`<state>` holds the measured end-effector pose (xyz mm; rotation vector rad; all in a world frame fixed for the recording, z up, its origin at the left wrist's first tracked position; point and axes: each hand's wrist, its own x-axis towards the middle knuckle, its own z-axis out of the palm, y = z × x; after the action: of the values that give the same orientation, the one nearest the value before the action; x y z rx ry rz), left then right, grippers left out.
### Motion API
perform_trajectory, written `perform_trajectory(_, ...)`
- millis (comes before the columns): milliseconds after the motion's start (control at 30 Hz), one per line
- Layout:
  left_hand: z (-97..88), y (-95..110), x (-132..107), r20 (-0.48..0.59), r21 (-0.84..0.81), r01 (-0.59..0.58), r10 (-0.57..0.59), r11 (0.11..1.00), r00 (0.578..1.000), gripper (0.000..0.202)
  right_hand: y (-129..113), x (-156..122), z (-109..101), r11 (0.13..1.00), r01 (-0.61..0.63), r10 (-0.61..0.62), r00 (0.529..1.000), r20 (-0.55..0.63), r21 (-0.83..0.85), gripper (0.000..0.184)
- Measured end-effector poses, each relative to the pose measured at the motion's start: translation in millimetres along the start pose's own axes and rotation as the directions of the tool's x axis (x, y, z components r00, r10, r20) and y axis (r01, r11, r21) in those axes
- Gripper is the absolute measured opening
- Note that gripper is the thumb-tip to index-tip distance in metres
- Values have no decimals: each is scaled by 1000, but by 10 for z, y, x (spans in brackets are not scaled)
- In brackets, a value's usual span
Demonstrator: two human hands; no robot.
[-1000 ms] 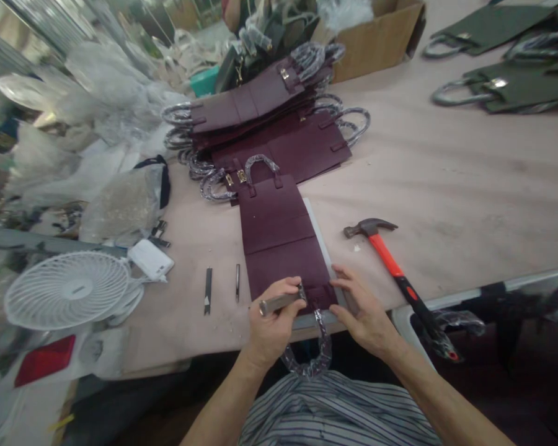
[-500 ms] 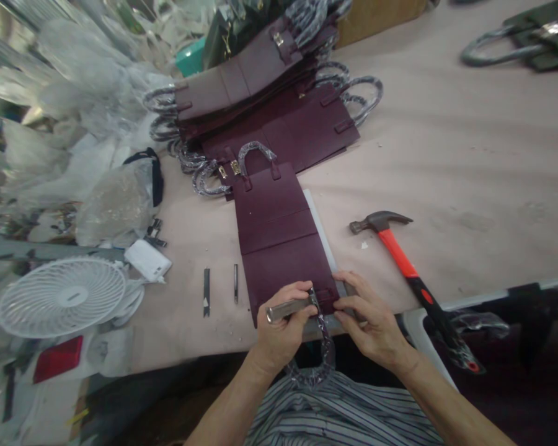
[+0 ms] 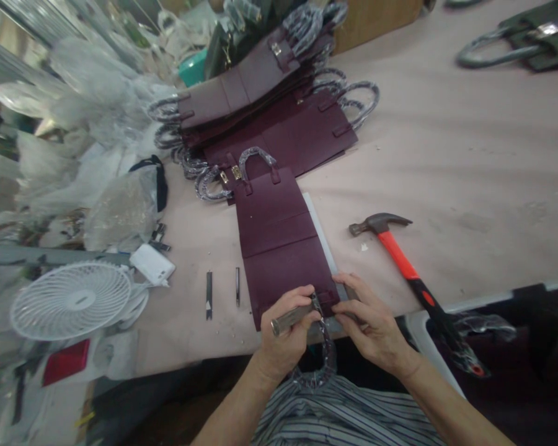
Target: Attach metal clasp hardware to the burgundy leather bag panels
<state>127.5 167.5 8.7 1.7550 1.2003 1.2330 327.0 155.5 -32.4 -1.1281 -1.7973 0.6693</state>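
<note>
In front of me a burgundy leather bag panel (image 3: 283,241) lies flat, its near end at the table edge. My left hand (image 3: 286,337) is closed around a short metal punch (image 3: 291,320), tilted, one end toward the near handle tab. My right hand (image 3: 369,322) is closed at the panel's right edge beside that tab, thumb and fingertips on the leather. A greyish bar-like thing shows partly under its fingers; its kind is hidden. The near plastic-wrapped handle (image 3: 328,353) hangs toward my striped shirt, and the far wrapped handle (image 3: 256,155) stands beyond the panel.
A claw hammer (image 3: 402,254) lies to the right, its handle reaching over the table edge. Two slim tools (image 3: 209,296) lie left of the panel. Stacked burgundy bag panels (image 3: 279,133) fill the back. At left are a white fan (image 3: 72,300) and plastic bags (image 3: 116,204).
The whole view has shifted slightly. Both hands keep their places on the punch and at the panel edge, with hardly any movement.
</note>
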Motion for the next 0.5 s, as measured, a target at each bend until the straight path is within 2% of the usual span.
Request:
perform_trajectory(233,14,22,-41,-10,90,-114,115,989,993,14,18,-9,25,999,24,-24,1000,-2,-25,18)
perform_trajectory(500,9,24,63,63,90,-92,86,992,994,10,23,-15,37,999,30,-31,1000,-7,-41,18)
